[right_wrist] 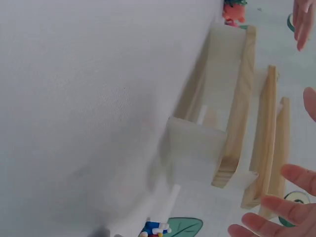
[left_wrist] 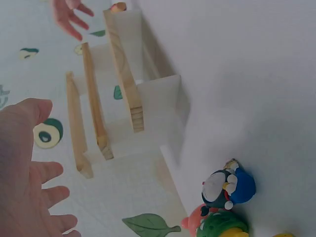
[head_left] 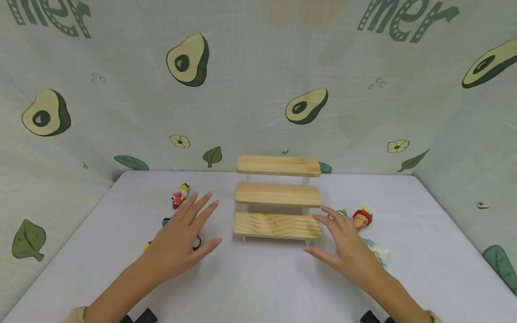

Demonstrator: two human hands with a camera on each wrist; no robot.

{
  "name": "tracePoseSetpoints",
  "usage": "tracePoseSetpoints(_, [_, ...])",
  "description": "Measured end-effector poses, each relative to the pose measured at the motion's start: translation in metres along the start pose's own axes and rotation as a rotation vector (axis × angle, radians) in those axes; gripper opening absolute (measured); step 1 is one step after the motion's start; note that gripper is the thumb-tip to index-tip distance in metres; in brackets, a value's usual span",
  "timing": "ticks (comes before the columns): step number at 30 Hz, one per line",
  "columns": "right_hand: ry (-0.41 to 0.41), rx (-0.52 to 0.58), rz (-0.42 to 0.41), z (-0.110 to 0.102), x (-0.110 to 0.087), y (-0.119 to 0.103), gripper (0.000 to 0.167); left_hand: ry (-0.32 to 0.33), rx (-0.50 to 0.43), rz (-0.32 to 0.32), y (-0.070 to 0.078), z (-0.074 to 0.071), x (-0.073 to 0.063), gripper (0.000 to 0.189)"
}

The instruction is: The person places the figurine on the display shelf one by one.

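A three-step display stand (head_left: 277, 225) with pale wooden boards and white supports stands mid-table. My left hand (head_left: 171, 244) hovers to its left, fingers spread and holding nothing. On the other side my right hand (head_left: 351, 249) is held with its fingers apart, fingertips close to the lowest board's right end. Behind and under the left hand are small figurines, one in pink with a yellow top (head_left: 180, 195); others are partly hidden. A dark-and-white figurine in blue (left_wrist: 229, 185) shows in the left wrist view. Beyond the right hand sits a red-and-tan figurine (head_left: 362, 218).
A blue-and-white figurine (head_left: 377, 252) lies by the right wrist, partly covered. The white tabletop (head_left: 258, 287) reaches back to a cloth backdrop (head_left: 250, 89) printed with avocados and leaves, which also hangs at both sides.
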State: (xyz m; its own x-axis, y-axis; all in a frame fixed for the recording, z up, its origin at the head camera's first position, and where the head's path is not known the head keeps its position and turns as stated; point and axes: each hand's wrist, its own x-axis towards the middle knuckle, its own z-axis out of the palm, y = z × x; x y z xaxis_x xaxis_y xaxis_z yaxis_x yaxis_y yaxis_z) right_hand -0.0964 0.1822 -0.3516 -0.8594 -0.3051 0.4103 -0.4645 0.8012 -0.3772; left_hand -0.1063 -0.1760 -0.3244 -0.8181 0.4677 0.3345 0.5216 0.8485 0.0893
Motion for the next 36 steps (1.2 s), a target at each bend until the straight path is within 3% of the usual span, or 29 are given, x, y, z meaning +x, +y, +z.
tracePoseSetpoints(8, [-0.134, 0.148, 0.238, 0.01, 0.004, -0.001, 0.067, -0.005, -0.076, -0.106, -0.014, -0.003, -0.01, 0.07])
tracePoseSetpoints(16, [-0.186, 0.271, 0.342, 0.02, 0.014, 0.002, 0.073, 0.003, -0.127, -0.193, -0.025, -0.003, -0.023, 0.069])
tracePoseSetpoints(21, [-0.233, 0.317, 0.442, 0.026, 0.018, 0.007, 0.08, -0.062, -0.132, -0.292, -0.03, -0.005, -0.031, 0.073])
tracePoseSetpoints(27, [-0.278, 0.37, 0.476, 0.027, 0.022, 0.012, 0.084, -0.115, -0.166, -0.377, -0.041, -0.005, -0.037, 0.077])
tracePoseSetpoints(36, [-0.308, 0.576, 0.447, 0.03, 0.026, 0.023, 0.073, -0.11, -0.25, -0.401, -0.055, -0.005, -0.041, 0.075])
